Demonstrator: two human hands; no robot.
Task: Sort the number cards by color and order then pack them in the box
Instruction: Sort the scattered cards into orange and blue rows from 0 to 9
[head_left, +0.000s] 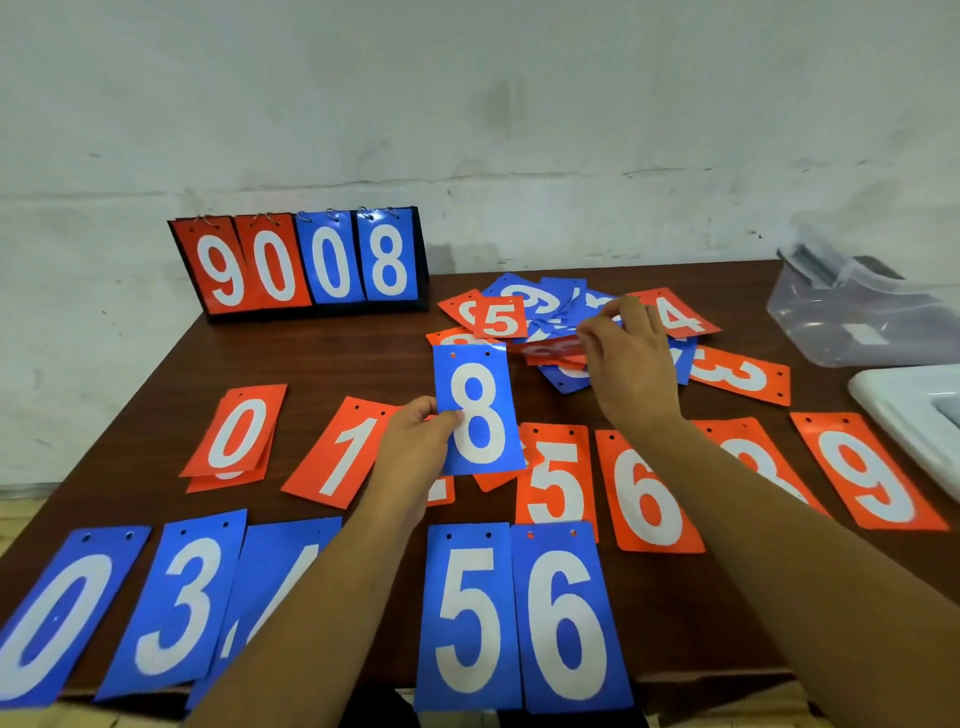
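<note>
The left hand (415, 436) is gripping a blue 8 card (478, 410) by its left edge, thumb curled over the face, and is holding it upright above the dark wooden table (363, 358). The right hand (628, 364) is reaching into the pile of loose cards (550, 306) at the back of the table. Its fingertips are pinching a red card (553, 351) whose number is too blurred to read.

A red row (644, 493) is lying across the middle, showing 0, 1, 5, 6, 8 and 9. The left hand and the held card are hiding the cards between 1 and 5, and the right forearm is covering most of the 8. A blue row (561, 618) is lying along the near edge with 0, 3, 5 and 6, and the left forearm is crossing the card after the 3.

A flip scoreboard (301, 262) reading 9008 is standing at the back left against the wall. A clear plastic box (852, 317) is sitting at the far right, with a white basin (914, 415) just in front of it.
</note>
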